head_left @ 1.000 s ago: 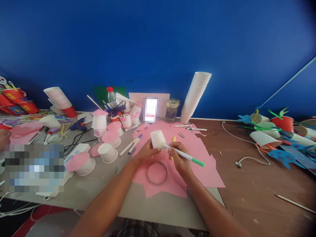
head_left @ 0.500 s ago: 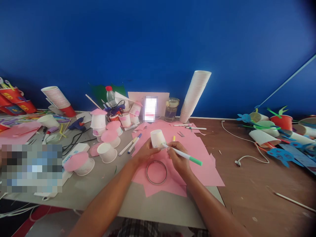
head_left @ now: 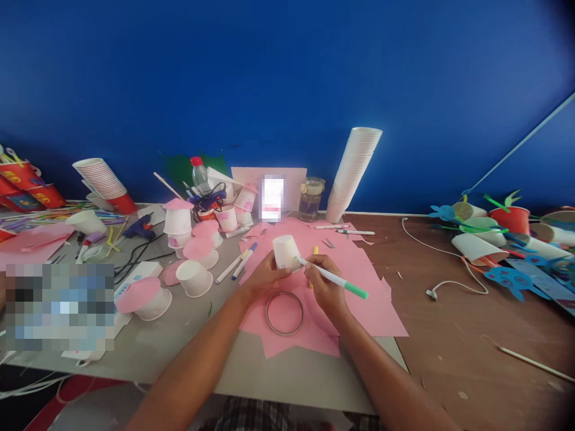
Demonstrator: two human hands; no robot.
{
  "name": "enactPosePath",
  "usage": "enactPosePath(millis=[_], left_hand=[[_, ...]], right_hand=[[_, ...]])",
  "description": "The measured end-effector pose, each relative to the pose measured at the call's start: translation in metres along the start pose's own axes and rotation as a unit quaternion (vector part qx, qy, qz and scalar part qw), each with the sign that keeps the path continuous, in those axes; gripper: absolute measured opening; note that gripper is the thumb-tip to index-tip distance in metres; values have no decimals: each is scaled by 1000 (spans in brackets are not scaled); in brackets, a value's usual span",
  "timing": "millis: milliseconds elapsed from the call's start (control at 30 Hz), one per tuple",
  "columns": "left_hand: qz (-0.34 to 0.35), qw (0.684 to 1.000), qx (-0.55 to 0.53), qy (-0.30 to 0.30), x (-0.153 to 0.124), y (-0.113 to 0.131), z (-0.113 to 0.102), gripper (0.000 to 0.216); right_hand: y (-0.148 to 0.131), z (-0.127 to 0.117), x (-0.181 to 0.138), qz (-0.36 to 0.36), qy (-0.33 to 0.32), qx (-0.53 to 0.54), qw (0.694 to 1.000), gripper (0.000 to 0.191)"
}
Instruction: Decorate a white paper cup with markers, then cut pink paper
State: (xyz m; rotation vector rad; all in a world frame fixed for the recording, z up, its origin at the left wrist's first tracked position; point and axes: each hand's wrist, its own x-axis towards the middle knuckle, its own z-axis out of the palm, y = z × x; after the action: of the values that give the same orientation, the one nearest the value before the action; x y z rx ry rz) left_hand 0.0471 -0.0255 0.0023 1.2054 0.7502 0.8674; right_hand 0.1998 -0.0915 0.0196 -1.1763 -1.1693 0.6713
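Note:
My left hand (head_left: 268, 277) is closed around the lower side of a white paper cup (head_left: 284, 250), which is held upside down and slightly tilted above pink paper (head_left: 359, 299). Small drawn marks show on the cup's lower wall. In my right hand (head_left: 326, 286) is a white felt-tip pen with a green end (head_left: 344, 283); its tip is at the cup's right side. A thin metal ring (head_left: 284, 333) lies on the pink paper below my hands. Behind my right hand a yellow pen (head_left: 315, 254) is partly hidden.
Left of the paper lie two markers (head_left: 244, 261), a white cup (head_left: 194, 278) and several cups with pink paper tops (head_left: 148, 293). A tall leaning cup stack (head_left: 354, 173) and a glass jar (head_left: 311, 199) stand behind. Blue paper crafts (head_left: 510, 281) and a white cable (head_left: 462, 281) are at the right.
The pen tip has shifted slightly up along the cup's right side, and green marks show there. Both hands keep their hold; the view has moved a little.

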Motion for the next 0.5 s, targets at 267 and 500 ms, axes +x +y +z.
enactPosePath(millis=[267,500], left_hand=[[3,1000,-5,-2,-1,2,2,51],[2,999,-37,-18,1,-3,0,53]], right_hand=[[3,1,-2,-2,-12,0,1000,9],[4,1,-3,-14,-27,-8,1000,10]])
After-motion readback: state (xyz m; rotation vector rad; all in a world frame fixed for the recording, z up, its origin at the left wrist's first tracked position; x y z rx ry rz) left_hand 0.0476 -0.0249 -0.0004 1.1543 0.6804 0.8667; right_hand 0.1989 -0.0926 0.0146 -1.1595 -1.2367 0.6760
